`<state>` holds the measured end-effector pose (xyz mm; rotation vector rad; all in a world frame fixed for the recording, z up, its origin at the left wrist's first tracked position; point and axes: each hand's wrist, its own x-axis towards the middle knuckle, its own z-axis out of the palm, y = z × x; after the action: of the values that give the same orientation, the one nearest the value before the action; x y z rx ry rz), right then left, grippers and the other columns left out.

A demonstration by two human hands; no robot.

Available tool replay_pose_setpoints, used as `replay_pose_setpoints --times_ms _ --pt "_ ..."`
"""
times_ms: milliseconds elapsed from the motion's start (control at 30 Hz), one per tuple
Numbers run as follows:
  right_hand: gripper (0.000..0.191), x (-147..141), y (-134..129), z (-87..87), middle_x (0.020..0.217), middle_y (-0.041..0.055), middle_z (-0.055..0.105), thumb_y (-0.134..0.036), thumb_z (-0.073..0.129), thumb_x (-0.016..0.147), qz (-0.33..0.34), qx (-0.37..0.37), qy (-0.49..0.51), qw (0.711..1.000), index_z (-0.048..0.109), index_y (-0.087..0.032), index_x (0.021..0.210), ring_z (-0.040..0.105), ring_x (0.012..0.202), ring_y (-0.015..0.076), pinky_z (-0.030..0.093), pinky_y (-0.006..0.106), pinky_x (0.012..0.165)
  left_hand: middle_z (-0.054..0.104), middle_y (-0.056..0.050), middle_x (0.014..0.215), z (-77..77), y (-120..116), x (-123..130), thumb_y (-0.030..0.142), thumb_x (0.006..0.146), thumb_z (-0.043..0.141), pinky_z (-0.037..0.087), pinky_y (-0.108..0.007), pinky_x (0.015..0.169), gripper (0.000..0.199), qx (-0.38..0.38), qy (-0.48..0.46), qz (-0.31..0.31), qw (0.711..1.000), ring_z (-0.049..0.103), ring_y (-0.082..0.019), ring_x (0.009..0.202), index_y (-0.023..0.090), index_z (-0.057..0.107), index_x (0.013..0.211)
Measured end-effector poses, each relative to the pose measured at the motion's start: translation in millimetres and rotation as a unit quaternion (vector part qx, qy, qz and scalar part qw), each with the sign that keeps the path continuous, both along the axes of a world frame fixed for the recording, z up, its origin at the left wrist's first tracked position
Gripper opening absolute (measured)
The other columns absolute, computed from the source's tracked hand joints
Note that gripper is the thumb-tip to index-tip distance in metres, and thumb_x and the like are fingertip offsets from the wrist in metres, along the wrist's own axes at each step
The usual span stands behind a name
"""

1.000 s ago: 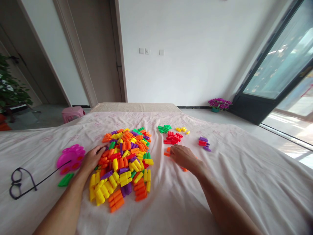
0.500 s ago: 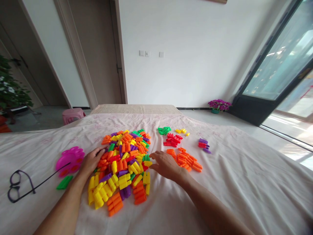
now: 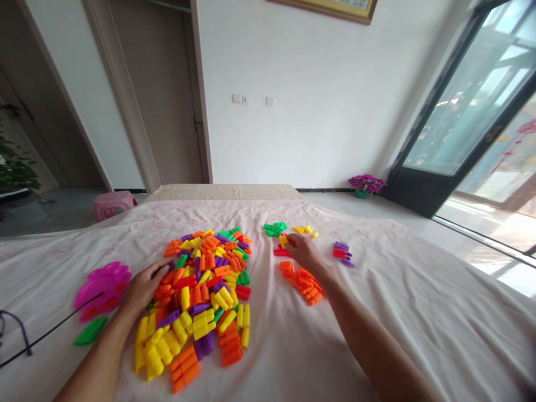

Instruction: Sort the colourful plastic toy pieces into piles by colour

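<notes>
Behind creased cloth (image 3: 268, 357), white wall (image 3: 326, 134). Yellow block (image 3: 283, 242) pinched in right hand (image 3: 305, 251), jutting left past fingertips (image 3: 292, 240), over red pile (image 3: 280, 253). Left hand (image 3: 144, 285) against left edge of heap (image 3: 201, 296), partly hidden; grip impossible to judge.

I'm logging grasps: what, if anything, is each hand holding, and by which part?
The right hand holds a yellow block, seemingly by its right end. The left hand is at the pile's edge; whether it grips anything is hidden.
</notes>
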<state>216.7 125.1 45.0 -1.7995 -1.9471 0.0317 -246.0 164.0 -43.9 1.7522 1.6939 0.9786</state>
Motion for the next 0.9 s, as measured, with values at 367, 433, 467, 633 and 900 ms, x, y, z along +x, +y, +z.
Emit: replay_pose_setpoints --times_ms 367,433,467,633,900 --pt "0.039 106 45 -11.6 0.1 0.0122 0.071 -0.021 0.048 0.081 -0.228 -0.03 0.027 0.973 0.068 -0.014 0.114 0.064 0.091 0.0221 0.043 0.026 0.072 0.068 -0.004 0.12 -2.8 0 0 0.055 0.085 0.047 0.041 -0.035 0.103 0.051 0.005 -0.001 0.01 1.0 0.058 -0.026 0.118 0.024 0.066 0.121" --pt "0.04 95 44 -10.7 0.105 0.0109 0.071 -0.02 0.048 0.082 -0.206 -0.017 0.048 0.977 0.067 -0.016 0.117 0.064 0.095 0.0211 0.044 0.026 0.077 0.068 -0.003 0.121 -3.8 0 0 0.055 0.085 0.047 0.041 -0.034 0.103 0.051 0.005 -0.006 0.005 1.0 0.058 -0.025 0.118 0.025 0.066 0.122" --pt "0.04 85 43 -9.5 0.106 0.0095 0.071 -0.021 0.048 0.082 -0.181 -0.013 0.061 0.982 0.067 -0.017 0.117 0.064 0.095 0.02 0.045 0.026 0.078 0.067 -0.002 0.123 -4.0 0 -1 0.056 0.085 0.047 0.041 -0.034 0.102 0.051 0.004 -0.008 0.002 1.0 0.058 -0.025 0.119 0.026 0.065 0.122" --pt "0.028 4 22 -0.1 0.092 0.0025 0.073 -0.026 0.052 0.083 0.041 -0.054 0.076 0.995 0.072 -0.02 0.101 0.065 0.081 0.0154 0.045 0.022 0.07 0.066 -0.002 0.125 -2.9 -1 0 0.055 0.085 0.047 0.041 -0.033 0.102 0.05 0.003 -0.006 0.002 1.0 0.058 -0.024 0.118 0.027 0.065 0.122" --pt "0.034 -99 -19 -10.9 0.096 0.0049 0.07 -0.051 0.058 0.081 0.104 -0.188 -0.069 0.974 0.071 -0.023 0.094 0.064 0.083 0.0197 0.04 0.026 0.064 0.07 -0.002 0.117 1.8 -4 2 0.052 0.083 0.05 0.046 -0.034 0.097 0.049 0.008 -0.005 0.018 1.0 0.062 -0.026 0.112 0.025 0.068 0.119"
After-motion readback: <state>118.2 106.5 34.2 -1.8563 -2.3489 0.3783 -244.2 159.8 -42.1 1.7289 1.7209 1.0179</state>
